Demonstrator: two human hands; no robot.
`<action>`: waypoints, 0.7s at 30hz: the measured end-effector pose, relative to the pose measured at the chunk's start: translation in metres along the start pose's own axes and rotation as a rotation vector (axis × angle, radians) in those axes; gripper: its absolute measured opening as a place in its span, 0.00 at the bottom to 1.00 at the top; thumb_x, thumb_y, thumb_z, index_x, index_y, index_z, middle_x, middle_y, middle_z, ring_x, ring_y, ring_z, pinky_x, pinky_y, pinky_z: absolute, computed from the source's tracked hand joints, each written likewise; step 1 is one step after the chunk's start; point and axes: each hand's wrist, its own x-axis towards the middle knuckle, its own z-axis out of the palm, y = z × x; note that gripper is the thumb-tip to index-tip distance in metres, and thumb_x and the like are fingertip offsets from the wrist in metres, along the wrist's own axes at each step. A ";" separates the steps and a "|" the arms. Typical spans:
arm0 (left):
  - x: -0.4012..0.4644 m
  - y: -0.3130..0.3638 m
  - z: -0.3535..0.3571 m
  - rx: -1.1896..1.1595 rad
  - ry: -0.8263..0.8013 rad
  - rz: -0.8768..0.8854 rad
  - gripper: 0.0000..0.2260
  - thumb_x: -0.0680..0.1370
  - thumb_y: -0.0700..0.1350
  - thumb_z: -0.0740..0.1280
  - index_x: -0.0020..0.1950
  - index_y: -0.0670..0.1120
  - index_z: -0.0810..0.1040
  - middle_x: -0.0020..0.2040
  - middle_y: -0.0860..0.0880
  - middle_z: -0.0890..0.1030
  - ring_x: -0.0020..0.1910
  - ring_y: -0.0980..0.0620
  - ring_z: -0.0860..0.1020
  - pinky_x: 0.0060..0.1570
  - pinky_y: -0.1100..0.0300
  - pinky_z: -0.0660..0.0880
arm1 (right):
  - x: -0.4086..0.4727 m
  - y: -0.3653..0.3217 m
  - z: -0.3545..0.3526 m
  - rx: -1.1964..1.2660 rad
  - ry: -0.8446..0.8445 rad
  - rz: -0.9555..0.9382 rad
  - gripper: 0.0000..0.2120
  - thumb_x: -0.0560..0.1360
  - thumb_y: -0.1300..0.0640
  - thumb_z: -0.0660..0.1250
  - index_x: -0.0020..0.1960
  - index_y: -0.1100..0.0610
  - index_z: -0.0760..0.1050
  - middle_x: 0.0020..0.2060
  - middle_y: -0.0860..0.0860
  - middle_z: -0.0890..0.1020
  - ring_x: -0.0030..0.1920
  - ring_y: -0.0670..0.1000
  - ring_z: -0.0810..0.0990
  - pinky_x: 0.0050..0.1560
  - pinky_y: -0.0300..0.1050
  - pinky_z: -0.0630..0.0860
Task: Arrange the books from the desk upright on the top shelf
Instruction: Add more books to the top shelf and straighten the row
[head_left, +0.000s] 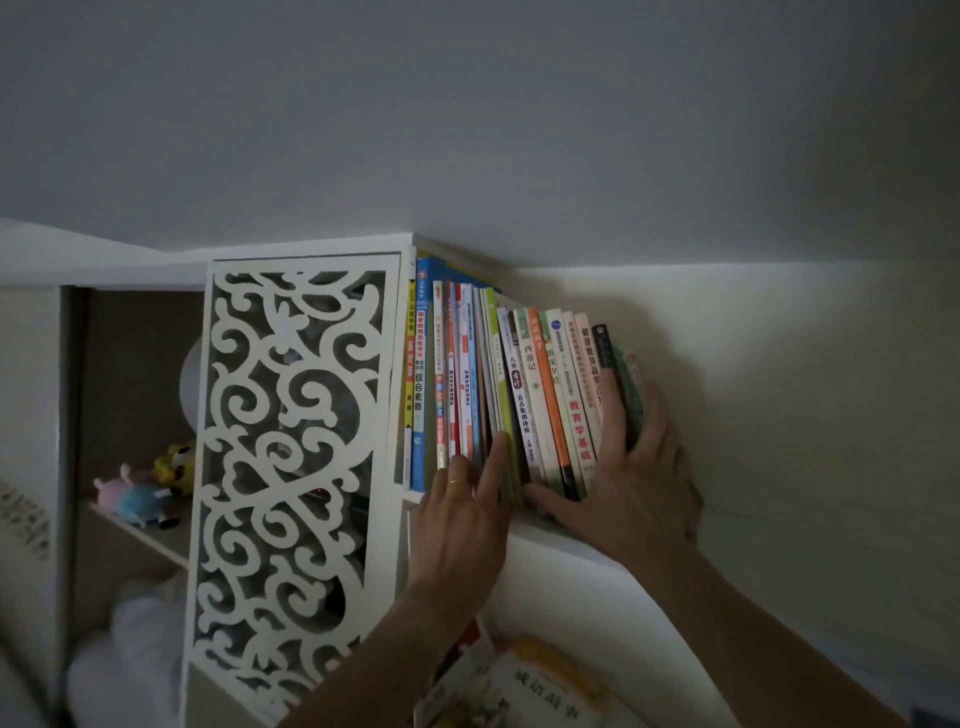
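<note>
A row of several books (524, 395) stands upright on the white top shelf (561, 540), spines facing me. Those on the right lean slightly left. My left hand (465, 514), a ring on one finger, presses straight fingers against the lower spines in the row's middle. My right hand (631, 467) wraps the right end of the row, fingers spread over the spines and around the last green book (634, 384). More books (540, 686) lie flat below, at the bottom edge of the view.
A white carved lattice panel (291, 457) stands left of the books. Further left, an open cubby holds plush toys (148, 480). The white wall (779, 389) runs right behind the shelf. The scene is dim.
</note>
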 end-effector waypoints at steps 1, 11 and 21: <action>-0.004 0.001 -0.002 0.004 0.031 0.022 0.32 0.86 0.57 0.55 0.83 0.60 0.38 0.82 0.48 0.55 0.80 0.46 0.60 0.72 0.46 0.71 | -0.007 0.004 -0.001 0.035 -0.016 0.041 0.69 0.57 0.20 0.69 0.83 0.49 0.37 0.80 0.63 0.51 0.77 0.68 0.58 0.70 0.68 0.67; -0.020 -0.003 0.019 0.005 -0.088 0.196 0.27 0.86 0.58 0.46 0.83 0.58 0.39 0.83 0.55 0.35 0.82 0.54 0.34 0.82 0.49 0.45 | -0.026 0.022 0.015 0.012 -0.088 0.171 0.72 0.60 0.24 0.73 0.81 0.62 0.36 0.72 0.69 0.63 0.68 0.71 0.69 0.65 0.68 0.73; -0.138 -0.026 0.029 -0.231 -0.218 0.040 0.23 0.87 0.56 0.53 0.82 0.58 0.56 0.83 0.47 0.57 0.82 0.44 0.56 0.74 0.45 0.66 | -0.163 0.026 0.000 0.068 0.044 -0.144 0.36 0.80 0.42 0.65 0.79 0.64 0.62 0.81 0.61 0.57 0.82 0.60 0.54 0.78 0.58 0.63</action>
